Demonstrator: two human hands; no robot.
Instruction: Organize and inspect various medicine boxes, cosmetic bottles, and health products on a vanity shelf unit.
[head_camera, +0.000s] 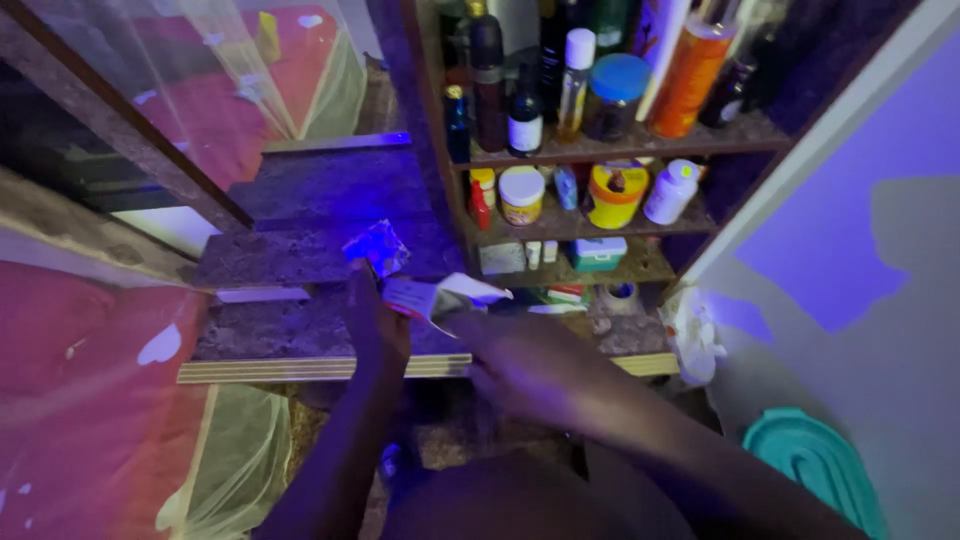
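Note:
My left hand (378, 325) and my right hand (515, 365) meet over the front of a brown speckled stepped ledge (300, 255). Between them they grip a small white and red packet (430, 296), the left hand on its left end and the right hand on its right side. Just above the left hand lies a crumpled shiny wrapper (377, 246) on the ledge. Both forearms come up from the bottom of the view in dim purple light.
An open wooden shelf unit (610, 147) stands behind, holding several bottles, a blue-lidded jar (617, 92), a yellow tub (616, 193), a white bottle (670, 190) and small boxes. A teal lid (815, 462) lies bottom right. Red fabric (90, 400) and netting fill the left.

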